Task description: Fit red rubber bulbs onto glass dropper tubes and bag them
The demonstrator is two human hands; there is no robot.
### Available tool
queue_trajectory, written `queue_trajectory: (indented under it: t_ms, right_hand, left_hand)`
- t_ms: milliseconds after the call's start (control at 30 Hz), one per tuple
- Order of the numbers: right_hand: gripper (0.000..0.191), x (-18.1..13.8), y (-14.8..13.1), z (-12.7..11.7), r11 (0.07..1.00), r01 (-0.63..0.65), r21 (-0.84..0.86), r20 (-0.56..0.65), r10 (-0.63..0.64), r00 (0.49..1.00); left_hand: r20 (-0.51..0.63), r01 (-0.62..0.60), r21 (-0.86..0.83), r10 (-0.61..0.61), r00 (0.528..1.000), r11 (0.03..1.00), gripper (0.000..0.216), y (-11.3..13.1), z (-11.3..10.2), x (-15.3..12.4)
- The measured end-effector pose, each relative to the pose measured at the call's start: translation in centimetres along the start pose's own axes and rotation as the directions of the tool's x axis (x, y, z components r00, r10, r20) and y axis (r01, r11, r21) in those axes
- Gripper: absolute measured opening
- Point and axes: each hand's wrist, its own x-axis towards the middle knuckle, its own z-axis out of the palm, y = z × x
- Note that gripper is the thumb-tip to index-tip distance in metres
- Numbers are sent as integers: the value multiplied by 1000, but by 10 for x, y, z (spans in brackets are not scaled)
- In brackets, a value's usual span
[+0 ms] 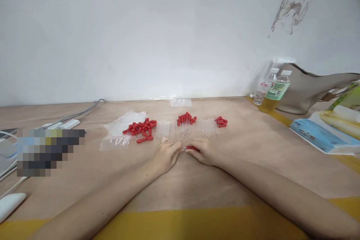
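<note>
My left hand (pixel 166 154) and my right hand (pixel 204 150) meet at the middle of the table, fingers pinched together. Between them lies a red rubber bulb (pixel 192 148) held by my right hand, with a thin clear tube at my left fingertips, hard to make out. Just beyond the hands, clear glass tubes (pixel 185 128) lie in a row. A heap of loose red bulbs (pixel 140 127) sits at the left of the row. Finished droppers with red bulbs (pixel 186 119) stand at the middle, and a few more red bulbs (pixel 221 121) lie at the right.
Clear plastic bags (pixel 119 131) lie left of the bulbs, another small bag (pixel 180 102) by the wall. Two bottles (pixel 271 89) and a beige bag (pixel 312 86) stand at the right, with a blue packet (pixel 315 134). Cables (pixel 70 116) and white devices (pixel 9 204) lie at the left.
</note>
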Motion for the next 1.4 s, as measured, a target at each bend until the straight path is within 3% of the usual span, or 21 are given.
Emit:
queue_trajectory:
  t_ms: [400, 500, 633, 767, 900, 1000, 1067, 1200, 1400]
  right_hand:
    - [21, 0, -2, -1, 998, 58, -40, -41, -60, 997]
    - [20, 0, 1, 0, 999, 31, 30, -71, -29, 997]
    - [23, 1, 2, 3, 935, -151, 321, -114, 196, 974]
    - [23, 6, 3, -4, 751, -286, 595, -132, 442, 887]
    - [34, 18, 22, -31, 634, -340, 695, -140, 583, 800]
    - [41, 32, 52, -51, 634, -488, 601, -141, 684, 715]
    - [34, 43, 72, -58, 629, -615, 475, -119, 739, 663]
    - [21, 69, 97, -49, 657, -738, 151, -40, 750, 660]
    - [23, 94, 108, -19, 671, -741, -7, -61, 740, 670]
  left_hand:
    - [9, 7, -110, -6, 1000, 994, 15, -3, 0, -2]
    - [18, 34, -145, -32, 999, 989, 14, -2, 0, -1]
    - [7, 124, -203, -125, 992, 971, 15, 0, -4, 2]
    - [42, 108, -247, -100, 994, 963, 21, 4, -10, 2]
    - [23, 104, -237, -101, 995, 966, 37, 4, -13, -1]
    - [34, 108, -243, -103, 994, 964, 39, 3, -12, -3]
    - [70, 116, -241, -102, 992, 964, 36, 2, -11, -3]
    - [109, 141, -220, -119, 987, 965, 32, 3, -11, -3]
    - [120, 92, -199, -69, 990, 976, 22, 5, -12, -2]
